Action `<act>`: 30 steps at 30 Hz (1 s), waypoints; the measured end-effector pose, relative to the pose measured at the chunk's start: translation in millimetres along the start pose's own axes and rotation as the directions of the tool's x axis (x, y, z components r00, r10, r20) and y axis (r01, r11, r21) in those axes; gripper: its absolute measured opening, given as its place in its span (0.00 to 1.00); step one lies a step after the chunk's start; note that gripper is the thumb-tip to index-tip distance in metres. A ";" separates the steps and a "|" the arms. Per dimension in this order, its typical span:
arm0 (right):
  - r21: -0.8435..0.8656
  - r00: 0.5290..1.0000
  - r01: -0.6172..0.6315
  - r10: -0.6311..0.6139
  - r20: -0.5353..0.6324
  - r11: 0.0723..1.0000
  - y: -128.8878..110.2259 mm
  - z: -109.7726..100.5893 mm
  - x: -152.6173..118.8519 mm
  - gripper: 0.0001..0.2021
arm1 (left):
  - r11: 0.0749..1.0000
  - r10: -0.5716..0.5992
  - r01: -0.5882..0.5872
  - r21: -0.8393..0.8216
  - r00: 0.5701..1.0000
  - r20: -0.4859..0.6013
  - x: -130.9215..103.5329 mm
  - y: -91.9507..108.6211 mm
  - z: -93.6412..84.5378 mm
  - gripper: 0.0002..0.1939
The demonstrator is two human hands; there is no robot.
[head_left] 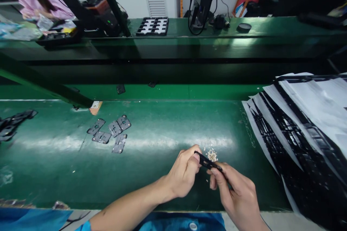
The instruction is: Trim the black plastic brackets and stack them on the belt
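Note:
A small black plastic part [207, 162] is held between both hands, tilted down to the right, above the green bench. My left hand [185, 171] pinches its upper left end with closed fingers. At its lower right end, my right hand [234, 187] grips it between thumb and fingers. Just behind the part lies a small pile of tiny pale pieces [212, 155], partly hidden by it. Several flat black parts [115, 129] with cut-outs rest on the bench to the left of my hands.
Layered black parts with white sheets [295, 126] cover the right side. More black parts [13, 124] lie far left, near a green post [48, 83]. A raised shelf [173, 27] behind bears a tray [152, 26] and a round black object [244, 27]. A person in pink [51, 1] is at the back left.

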State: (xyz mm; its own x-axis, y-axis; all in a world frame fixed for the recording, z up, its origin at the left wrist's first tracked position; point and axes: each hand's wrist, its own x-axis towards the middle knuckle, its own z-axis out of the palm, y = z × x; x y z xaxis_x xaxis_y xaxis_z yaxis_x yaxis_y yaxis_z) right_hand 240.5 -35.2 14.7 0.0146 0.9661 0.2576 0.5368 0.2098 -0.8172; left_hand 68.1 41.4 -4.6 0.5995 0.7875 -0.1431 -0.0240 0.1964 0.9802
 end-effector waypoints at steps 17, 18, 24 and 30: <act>0.015 0.998 -0.058 0.058 -0.002 0.998 -0.5 -2.1 -1.5 0.07 | 0.999 0.025 -0.025 0.047 1.000 0.004 1.1 -3.6 1.3 0.18; 0.026 0.997 -0.077 0.077 -0.002 0.997 -0.6 -2.6 -1.3 0.07 | 0.998 0.021 -0.022 0.052 1.000 0.006 1.3 -3.3 1.4 0.18; 0.096 0.984 -0.178 0.180 -0.014 0.979 -1.2 -7.0 2.8 0.10 | 0.993 0.019 -0.023 0.120 0.999 0.033 4.3 5.0 2.7 0.12; 0.151 0.956 -0.285 0.293 -0.031 0.947 9.2 -20.0 3.3 0.13 | 0.948 -0.052 0.028 0.318 0.996 0.068 4.8 8.4 8.7 0.08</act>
State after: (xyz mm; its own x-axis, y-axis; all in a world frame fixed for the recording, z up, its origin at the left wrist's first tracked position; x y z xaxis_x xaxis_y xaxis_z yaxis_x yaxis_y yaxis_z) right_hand 262.3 -33.0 18.3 0.1971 0.9801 0.0230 0.3763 -0.0540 -0.9249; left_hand 77.8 41.8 4.1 0.6529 0.7346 -0.1844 0.2481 0.0226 0.9685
